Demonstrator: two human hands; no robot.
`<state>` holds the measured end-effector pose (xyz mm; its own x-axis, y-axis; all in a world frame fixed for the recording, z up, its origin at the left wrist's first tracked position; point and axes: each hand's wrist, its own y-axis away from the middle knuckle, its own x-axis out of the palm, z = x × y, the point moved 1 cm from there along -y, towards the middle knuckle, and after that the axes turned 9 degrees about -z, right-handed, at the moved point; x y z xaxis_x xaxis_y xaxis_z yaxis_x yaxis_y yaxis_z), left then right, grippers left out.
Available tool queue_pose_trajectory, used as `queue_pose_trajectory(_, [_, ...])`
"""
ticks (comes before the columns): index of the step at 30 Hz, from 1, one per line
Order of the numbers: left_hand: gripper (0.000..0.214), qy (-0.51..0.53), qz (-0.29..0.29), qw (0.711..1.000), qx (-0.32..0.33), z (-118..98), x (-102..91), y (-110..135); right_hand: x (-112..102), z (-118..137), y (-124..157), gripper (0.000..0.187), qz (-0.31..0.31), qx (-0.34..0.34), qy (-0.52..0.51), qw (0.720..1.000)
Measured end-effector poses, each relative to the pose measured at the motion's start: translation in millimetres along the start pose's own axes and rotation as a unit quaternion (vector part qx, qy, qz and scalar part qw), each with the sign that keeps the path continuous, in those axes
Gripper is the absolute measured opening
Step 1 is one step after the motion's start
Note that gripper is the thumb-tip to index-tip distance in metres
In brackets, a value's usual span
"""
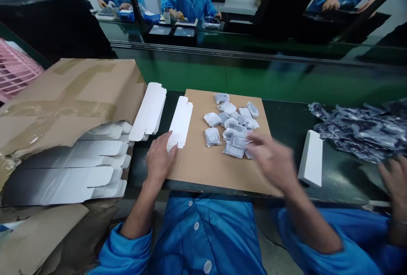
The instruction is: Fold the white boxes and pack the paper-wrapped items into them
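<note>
My left hand rests on the near end of a flat white carton blank, fingers curled over its edge, at the left side of a brown cardboard sheet. My right hand hovers, blurred by motion, at the near right of a pile of several small white pouches lying on the sheet. Its fingers are smeared, and nothing shows in them. A second flat white blank lies just left of the first.
A large open cardboard box of stacked white blanks stands at left. An assembled white box and a heap of dark plastic bags lie at right, by another person's hand. A green conveyor belt runs behind; people in blue sit beyond.
</note>
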<state>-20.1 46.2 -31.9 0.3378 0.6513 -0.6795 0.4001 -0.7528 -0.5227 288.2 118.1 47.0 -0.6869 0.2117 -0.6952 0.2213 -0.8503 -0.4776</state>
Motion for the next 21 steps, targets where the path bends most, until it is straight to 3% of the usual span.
queue_pose_trajectory(1, [0.04,0.011,-0.012,1.0,-0.009,-2.6,-3.8,1.7,28.3,25.7,10.2,0.04,0.05,0.0,-0.051,0.997])
queue_pose_trajectory(2, [0.043,0.017,-0.026,0.999,-0.017,-6.3,-7.7,4.8,56.4,48.4,16.3,0.054,0.116,0.047,-0.158,0.979])
queue_pose_trajectory(3, [0.045,0.025,-0.046,0.998,-0.029,-11.2,-11.9,9.9,81.3,67.1,17.9,0.067,0.136,0.107,-0.239,0.956])
queue_pose_trajectory(5, [0.048,0.067,-0.089,0.991,-0.074,-23.4,-20.6,25.8,117.0,91.1,10.6,0.082,0.108,0.216,-0.353,0.904])
queue_pose_trajectory(7, [0.052,0.16,-0.085,0.975,-0.127,-36.1,-28.7,45.4,128.9,100.2,-2.8,0.077,0.091,0.256,-0.454,0.848])
queue_pose_trajectory(9, [0.06,0.278,-0.002,0.949,-0.149,-45.9,-36.7,60.2,116.5,98.5,-14.3,0.06,0.111,0.225,-0.516,0.819])
queue_pose_trajectory(11, [0.074,0.381,0.075,0.911,-0.139,-50.0,-48.5,63.5,86.8,89.6,-20.7,0.043,0.165,0.148,-0.485,0.846])
queue_pose_trajectory(13, [0.085,0.455,0.082,0.873,-0.152,-47.8,-64.4,54.3,51.9,78.6,-21.9,0.035,0.28,0.035,-0.382,0.88])
queue_pose_trajectory(14, [0.084,0.467,0.082,0.865,-0.167,-45.5,-72.3,46.8,36.2,73.9,-20.4,0.035,0.354,-0.022,-0.325,0.877])
queue_pose_trajectory(16, [0.067,0.421,0.12,0.877,-0.197,-42.3,-83.3,31.3,13.4,68.3,-13.0,0.04,0.458,-0.108,-0.219,0.855])
queue_pose_trajectory(18, [0.04,0.333,0.176,0.901,-0.213,-42.9,-85.1,20.0,4.2,68.9,0.1,0.054,0.445,-0.152,-0.114,0.875])
queue_pose_trajectory(21, [0.027,0.299,0.186,0.907,-0.23,-48.0,-75.5,13.9,8.5,75.4,26.6,0.079,0.283,-0.219,0.063,0.932])
